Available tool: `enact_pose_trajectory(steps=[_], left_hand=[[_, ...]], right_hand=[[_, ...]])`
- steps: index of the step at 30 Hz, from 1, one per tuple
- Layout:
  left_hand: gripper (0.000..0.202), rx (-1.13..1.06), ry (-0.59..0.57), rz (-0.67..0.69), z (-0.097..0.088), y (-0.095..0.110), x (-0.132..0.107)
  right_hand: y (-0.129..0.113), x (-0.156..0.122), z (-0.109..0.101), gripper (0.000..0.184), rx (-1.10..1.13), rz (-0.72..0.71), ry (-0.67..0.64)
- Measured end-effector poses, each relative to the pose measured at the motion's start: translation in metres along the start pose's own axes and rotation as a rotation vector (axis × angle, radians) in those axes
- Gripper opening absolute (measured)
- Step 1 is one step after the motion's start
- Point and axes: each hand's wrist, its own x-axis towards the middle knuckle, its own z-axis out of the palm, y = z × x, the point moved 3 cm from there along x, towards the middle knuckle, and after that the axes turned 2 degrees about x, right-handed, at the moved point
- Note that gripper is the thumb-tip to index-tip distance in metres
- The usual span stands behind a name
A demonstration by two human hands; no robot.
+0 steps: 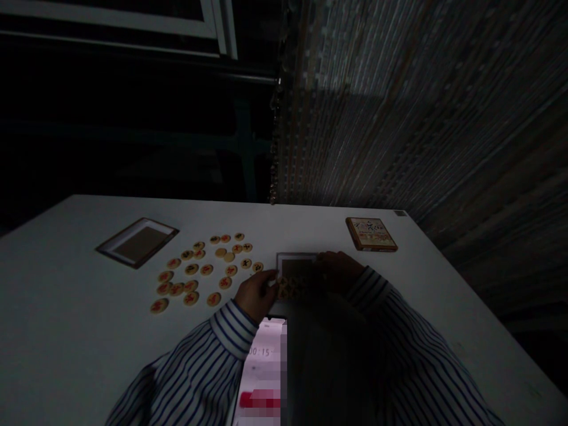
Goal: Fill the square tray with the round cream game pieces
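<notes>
A shallow open box (298, 256) lies on the table in front of me, with round wooden Chinese chess pieces (290, 288) in rows along its near side. My left hand (257, 294) is closed at the box's left edge, thumb and forefinger around the rim. At the far right corner, my right hand (341, 270) has its fingers bent over the box's edge; deep shadow hides part of them. To the left, several loose chess pieces (206, 270) with red or black characters are spread out. A couple of them show a plain face.
A box lid or tray (137, 260) lies at the far left of the white table (89, 331). At the right rests a printed box (373, 234). A lit phone (261, 367) with a running timer is beneath my left forearm. A strand curtain (355, 130) hangs behind.
</notes>
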Motion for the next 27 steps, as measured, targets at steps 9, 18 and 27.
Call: enact_pose_trajectory(steps=[9,18,27], left_hand=[[0.031,0.007,0.002,0.003,-0.0019,0.0023,-0.0006],[0.031,-0.001,-0.013,0.003,-0.0005,0.0001,-0.0007],[0.031,0.004,-0.015,0.008,0.0002,-0.0016,-0.0007]], right_hand=[[-0.0002,-0.0017,-0.0032,0.024,-0.003,-0.001,0.011],[-0.0007,-0.0023,-0.0070,0.030,0.019,-0.006,-0.027],[-0.0014,-0.0028,-0.0058,0.024,-0.011,-0.006,-0.032]])
